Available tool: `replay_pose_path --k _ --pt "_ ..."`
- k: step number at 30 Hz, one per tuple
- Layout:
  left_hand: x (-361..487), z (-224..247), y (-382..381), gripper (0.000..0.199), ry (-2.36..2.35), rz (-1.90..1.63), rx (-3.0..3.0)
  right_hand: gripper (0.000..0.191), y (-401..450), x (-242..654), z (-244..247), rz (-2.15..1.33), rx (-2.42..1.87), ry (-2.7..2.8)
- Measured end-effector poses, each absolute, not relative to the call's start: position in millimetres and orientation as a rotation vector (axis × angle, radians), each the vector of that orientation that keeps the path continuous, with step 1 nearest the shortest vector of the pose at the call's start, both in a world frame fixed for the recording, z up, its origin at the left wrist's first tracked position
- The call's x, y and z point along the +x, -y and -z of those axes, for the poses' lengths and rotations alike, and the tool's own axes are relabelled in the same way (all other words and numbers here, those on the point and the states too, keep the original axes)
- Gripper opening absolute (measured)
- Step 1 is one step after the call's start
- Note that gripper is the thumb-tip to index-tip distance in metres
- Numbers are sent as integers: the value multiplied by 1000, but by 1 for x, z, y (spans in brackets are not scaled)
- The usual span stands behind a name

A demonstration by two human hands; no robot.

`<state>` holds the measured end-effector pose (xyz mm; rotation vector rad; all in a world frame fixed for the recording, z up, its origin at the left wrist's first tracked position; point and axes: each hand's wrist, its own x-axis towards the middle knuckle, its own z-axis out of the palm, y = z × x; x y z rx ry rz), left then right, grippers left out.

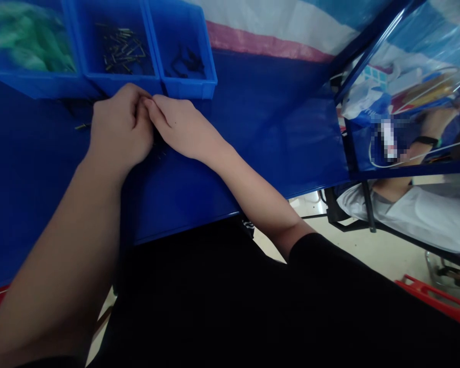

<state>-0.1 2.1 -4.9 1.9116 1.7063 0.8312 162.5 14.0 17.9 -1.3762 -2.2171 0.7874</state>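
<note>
My left hand [120, 128] and my right hand [180, 122] meet over the blue tabletop, just in front of a row of blue bins. Both have their fingers curled in and pressed together at the tips. Whatever lies between them is hidden by the fingers. Close to the left hand, a small brass-coloured pin-like piece [83, 126] and some dark bits rest on the table. Directly behind the hands, the middle bin [120, 79] holds many thin brass-coloured pieces [124, 48]. The right bin [189, 89] contains a few dark curved pieces [187, 61].
The left bin [30, 87] holds crumpled green plastic [32, 41]. A blue metal frame [348, 128] borders the table's right side. Beyond it, a person in a white garment [417, 209] sits at another station with bags and cables. A red plastic object [437, 301] is low at the right.
</note>
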Motion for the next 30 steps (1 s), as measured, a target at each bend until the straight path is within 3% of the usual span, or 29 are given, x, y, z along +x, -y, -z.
replay_pose_path --k 5,26,30 --pt "1 7 -4 41 -1739 -770 2024 43 -13 162 -21 -806 -1373 2237" --pt "2 7 -6 22 -1674 -917 1919 48 -6 165 -32 -877 -1352 2217" --pt "0 10 -7 30 -1691 -1011 1975 45 -7 163 -28 -906 -1257 2127"
